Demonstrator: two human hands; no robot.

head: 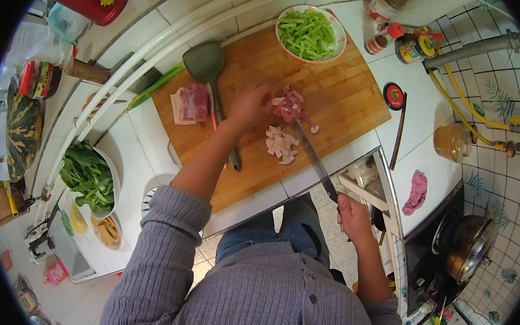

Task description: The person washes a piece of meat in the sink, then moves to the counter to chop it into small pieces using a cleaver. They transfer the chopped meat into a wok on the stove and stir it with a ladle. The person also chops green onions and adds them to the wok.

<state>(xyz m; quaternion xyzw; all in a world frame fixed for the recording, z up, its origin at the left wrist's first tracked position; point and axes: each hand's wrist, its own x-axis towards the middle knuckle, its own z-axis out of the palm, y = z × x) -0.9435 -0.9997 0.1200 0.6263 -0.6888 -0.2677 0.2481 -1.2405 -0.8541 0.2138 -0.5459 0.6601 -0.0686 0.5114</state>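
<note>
My right hand (pixel 354 218) grips the dark handle of a kitchen knife (pixel 313 155). The blade's tip reaches a pile of cut red meat (pixel 289 104) on the wooden cutting board (pixel 348 91). At the left of that pile is my left hand (pixel 252 101), blurred, its fingers at the meat's edge; whether they hold a piece cannot be made out. Pale, fatty diced pieces (pixel 281 144) lie just below the red ones. Further left, a larger slab of raw meat (pixel 190 105) rests on the board beside a grey-green spatula (pixel 217 90).
A bowl of cut green stalks (pixel 307 33) stands on the board's far edge. Leafy greens fill a white bowl (pixel 111 178) at left. Seasoning jars (pixel 415 49), an open glass jar (pixel 452 142) and a pink cloth (pixel 416 193) are at right, near the stove pot (pixel 471 248).
</note>
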